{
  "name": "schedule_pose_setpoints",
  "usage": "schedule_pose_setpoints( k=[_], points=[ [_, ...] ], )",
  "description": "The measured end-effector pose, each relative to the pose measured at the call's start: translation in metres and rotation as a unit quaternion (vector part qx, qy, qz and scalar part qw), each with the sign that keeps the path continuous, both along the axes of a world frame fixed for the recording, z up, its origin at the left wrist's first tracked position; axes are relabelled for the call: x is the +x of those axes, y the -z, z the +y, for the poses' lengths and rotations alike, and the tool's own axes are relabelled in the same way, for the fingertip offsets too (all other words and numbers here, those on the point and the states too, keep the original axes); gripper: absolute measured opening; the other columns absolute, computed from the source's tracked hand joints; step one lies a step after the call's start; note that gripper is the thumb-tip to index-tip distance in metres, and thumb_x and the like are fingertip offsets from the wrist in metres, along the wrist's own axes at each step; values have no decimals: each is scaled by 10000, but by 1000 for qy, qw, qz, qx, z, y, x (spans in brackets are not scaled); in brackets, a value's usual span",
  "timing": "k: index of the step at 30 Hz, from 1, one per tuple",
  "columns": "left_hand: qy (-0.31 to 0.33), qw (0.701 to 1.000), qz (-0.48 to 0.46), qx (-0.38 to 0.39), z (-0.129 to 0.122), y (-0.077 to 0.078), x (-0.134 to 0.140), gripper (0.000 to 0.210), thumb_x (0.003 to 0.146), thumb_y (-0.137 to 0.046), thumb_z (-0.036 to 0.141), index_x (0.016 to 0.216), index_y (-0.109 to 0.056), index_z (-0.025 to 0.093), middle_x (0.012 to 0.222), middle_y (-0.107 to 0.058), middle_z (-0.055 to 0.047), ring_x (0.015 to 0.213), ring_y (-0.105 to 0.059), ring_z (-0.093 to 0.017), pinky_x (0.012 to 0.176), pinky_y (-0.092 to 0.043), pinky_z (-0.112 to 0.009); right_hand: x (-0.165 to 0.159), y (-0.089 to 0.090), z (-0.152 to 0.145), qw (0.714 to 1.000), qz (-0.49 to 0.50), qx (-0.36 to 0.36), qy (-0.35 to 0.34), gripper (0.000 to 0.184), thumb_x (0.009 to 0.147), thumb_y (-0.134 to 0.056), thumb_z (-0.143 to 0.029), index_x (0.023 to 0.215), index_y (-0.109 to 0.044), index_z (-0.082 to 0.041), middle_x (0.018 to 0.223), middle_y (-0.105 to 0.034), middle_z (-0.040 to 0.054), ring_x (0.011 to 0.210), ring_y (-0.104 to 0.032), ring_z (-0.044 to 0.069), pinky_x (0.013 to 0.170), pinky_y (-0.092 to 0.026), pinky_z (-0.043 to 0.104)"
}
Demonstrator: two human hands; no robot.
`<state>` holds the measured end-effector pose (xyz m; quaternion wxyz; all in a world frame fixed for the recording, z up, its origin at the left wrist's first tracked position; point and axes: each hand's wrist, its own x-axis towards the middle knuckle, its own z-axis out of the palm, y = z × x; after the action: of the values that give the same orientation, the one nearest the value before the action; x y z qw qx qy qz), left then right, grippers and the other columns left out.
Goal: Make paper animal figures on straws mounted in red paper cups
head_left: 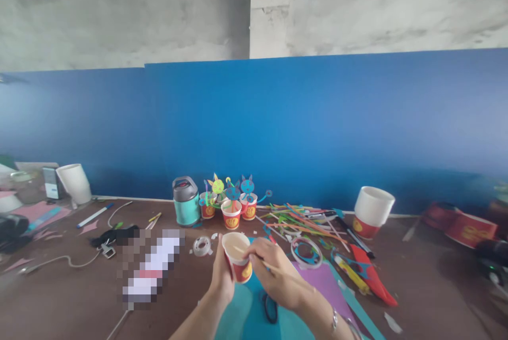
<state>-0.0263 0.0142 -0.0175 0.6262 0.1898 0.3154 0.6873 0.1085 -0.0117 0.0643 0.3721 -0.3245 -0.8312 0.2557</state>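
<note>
My left hand (pixel 222 274) is wrapped round a red and white paper cup (pixel 242 272), tilted so its open mouth faces me. My right hand (pixel 275 271) pinches a thin, pale wooden stick (pixel 237 249). One end of the stick lies at the mouth of the cup; whether it touches the inside I cannot tell. Beneath both hands are sheets of blue paper (pixel 242 311). Scissors with dark handles (pixel 270 309) lie on them below my right hand. Behind the cup stand several small paper cups (pixel 232 215) with paper cat heads (pixel 233 191).
To the right lie a purple sheet (pixel 323 283), a tape roll (pixel 306 252), loose coloured strips (pixel 301 221), a yellow cutter (pixel 351 275) and a red piece (pixel 373 279). Stacked cups (pixel 373 207) stand beyond. A teal flask (pixel 186 207) and small tape roll (pixel 202 246) are leftward.
</note>
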Motion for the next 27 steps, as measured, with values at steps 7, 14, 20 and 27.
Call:
schedule_pose_setpoints(
  k=[7, 14, 20, 27],
  points=[
    [22, 997, -61, -41, 1, 1, -2, 450, 632, -736, 546, 540, -496, 176, 451, -518, 51, 448, -505, -117, 479, -409, -231, -6, -2, -12, 994, -74, 76, -39, 254, 886, -371, -96, 832, -597, -197, 808, -622, 49, 801, -563, 178, 741, -429, 277],
    [30, 995, -63, -73, -2, -8, -5, 485, 653, -680, 614, 549, -532, 165, 492, -591, 7, 471, -555, -142, 503, -433, -248, -5, -3, -9, 997, -56, 41, -32, 283, 905, -352, -140, 833, -624, -177, 832, -634, 67, 824, -582, 185, 765, -435, 286],
    [49, 993, -67, -79, 0, 3, -6, 464, 647, -709, 575, 533, -487, 184, 440, -544, 39, 417, -528, -136, 451, -402, -241, -2, -2, -5, 982, 13, -185, -27, 224, 855, -433, -196, 854, -656, -177, 747, -651, 17, 677, -584, 138, 613, -417, 232],
    [88, 992, -24, -84, -1, 3, -5, 476, 689, -671, 587, 539, -514, 163, 448, -565, 9, 446, -553, -155, 464, -382, -242, 18, -13, 6, 857, 143, -467, -160, 393, 745, -524, -344, 1020, -663, -100, 848, -721, 107, 713, -664, 169, 589, -453, 234]
  ],
)
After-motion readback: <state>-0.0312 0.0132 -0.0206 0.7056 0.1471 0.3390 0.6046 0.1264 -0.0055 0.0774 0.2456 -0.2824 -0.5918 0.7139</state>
